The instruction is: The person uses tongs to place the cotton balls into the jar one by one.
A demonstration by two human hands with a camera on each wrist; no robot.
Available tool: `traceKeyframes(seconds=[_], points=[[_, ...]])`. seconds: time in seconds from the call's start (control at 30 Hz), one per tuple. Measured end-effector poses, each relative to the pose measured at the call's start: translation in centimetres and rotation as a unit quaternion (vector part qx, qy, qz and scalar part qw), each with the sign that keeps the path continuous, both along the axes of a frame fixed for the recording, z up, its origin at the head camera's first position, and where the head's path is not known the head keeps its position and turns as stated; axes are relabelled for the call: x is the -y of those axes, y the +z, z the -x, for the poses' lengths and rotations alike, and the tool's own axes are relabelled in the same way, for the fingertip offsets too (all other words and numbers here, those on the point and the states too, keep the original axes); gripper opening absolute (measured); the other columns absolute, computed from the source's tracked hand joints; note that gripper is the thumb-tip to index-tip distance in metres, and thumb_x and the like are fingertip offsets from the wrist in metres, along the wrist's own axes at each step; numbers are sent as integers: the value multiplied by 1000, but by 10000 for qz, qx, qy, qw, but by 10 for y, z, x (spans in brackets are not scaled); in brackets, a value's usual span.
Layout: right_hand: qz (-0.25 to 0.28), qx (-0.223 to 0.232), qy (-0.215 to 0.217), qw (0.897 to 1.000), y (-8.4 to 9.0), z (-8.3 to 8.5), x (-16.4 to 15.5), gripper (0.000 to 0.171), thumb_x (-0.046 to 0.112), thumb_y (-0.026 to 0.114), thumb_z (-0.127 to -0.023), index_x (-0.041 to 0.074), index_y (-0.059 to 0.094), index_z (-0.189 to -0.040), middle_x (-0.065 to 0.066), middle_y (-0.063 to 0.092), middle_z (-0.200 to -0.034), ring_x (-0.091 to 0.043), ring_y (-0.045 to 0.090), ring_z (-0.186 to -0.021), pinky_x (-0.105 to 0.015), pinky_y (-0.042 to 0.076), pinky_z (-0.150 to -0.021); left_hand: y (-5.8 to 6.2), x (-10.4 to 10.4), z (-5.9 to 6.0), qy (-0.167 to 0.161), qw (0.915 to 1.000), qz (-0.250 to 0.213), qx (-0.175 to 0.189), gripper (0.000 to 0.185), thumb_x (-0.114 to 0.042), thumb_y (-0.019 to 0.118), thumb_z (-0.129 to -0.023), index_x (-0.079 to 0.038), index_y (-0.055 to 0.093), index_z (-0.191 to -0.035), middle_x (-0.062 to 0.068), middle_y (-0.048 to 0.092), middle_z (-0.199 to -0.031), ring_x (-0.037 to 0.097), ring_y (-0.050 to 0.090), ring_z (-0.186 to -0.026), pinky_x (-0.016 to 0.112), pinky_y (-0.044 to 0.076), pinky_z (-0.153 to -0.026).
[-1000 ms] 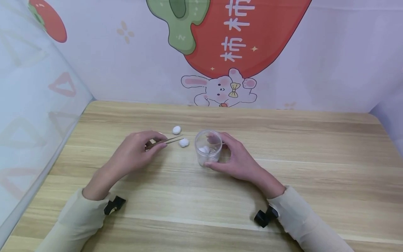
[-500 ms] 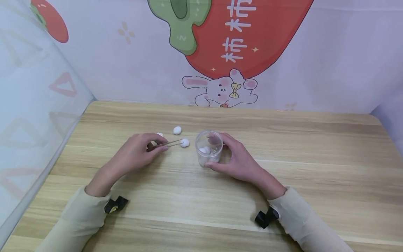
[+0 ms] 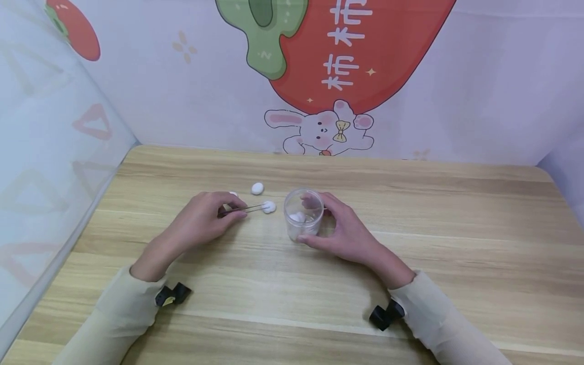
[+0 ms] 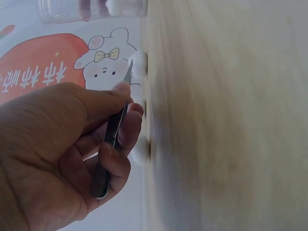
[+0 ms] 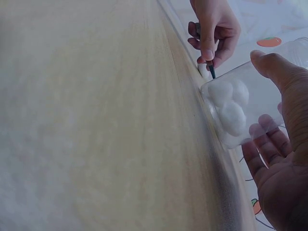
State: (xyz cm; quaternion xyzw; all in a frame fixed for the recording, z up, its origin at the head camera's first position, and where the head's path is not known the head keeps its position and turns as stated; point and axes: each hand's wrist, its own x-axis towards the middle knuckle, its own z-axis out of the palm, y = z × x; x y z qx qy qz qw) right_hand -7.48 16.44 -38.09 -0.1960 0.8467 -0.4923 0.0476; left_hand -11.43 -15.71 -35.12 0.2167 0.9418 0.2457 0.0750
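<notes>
My left hand pinches metal tweezers between thumb and fingers. In the head view the tweezer tips meet a white cotton ball on the table, just left of the jar. A clear plastic jar stands upright and uncapped, and my right hand grips it from the right, thumb at the front. Several cotton balls lie at the jar's bottom, seen through its wall in the right wrist view. Another cotton ball sits farther back, and one more is mostly hidden behind my left hand.
The wooden table extends to both sides and toward me. A printed cloth hangs behind its back edge, with another along the left side. Black wrist cameras are strapped at both cuffs.
My left hand has shifted slightly right, and the tweezer tips have moved from above the near cotton ball onto it, closer together. My right hand and the jar stay in place.
</notes>
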Motion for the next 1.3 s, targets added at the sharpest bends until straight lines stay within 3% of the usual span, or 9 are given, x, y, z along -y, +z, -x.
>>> traceKeyframes(seconds=[0.37, 0.7, 1.03, 1.3], points=[[44, -35, 12, 10000, 2, 0, 0, 76, 26, 95, -80, 20, 58, -146, -1, 67, -138, -17, 63, -125, -41, 56, -107, -1, 0, 1, -12, 9998, -54, -208, 7, -18, 78, -97, -18, 84, -102, -5, 80, -92, 11, 64, -76, 32, 50, -74], [54, 80, 1, 10000, 2, 0, 1, 75, 26, 95, -80, 19, 59, -145, 2, 66, -138, -15, 62, -125, -41, 55, -108, -5, 2, 2, 130, 9992, -76, -364, 9, -16, 77, -98, -16, 84, -104, 2, 82, -102, 19, 75, -92, 45, 59, -84], [3, 4, 9, 10000, 3, -1, 0, 77, 27, 95, -80, 20, 58, -147, 0, 66, -139, -17, 62, -125, -41, 55, -107, -1, 3, 1, 198, 9990, -221, -343, 10, -17, 77, -98, -15, 84, -106, 4, 82, -106, 19, 72, -92, 43, 57, -84], [28, -8, 7, 10000, 3, -1, 0, 78, 27, 95, -79, 20, 58, -147, 0, 67, -137, -17, 63, -124, -39, 56, -106, 1, 4, 1, 369, 9968, -580, -418, 12, -15, 75, -100, -12, 83, -108, 6, 81, -105, 18, 65, -85, 33, 51, -76]])
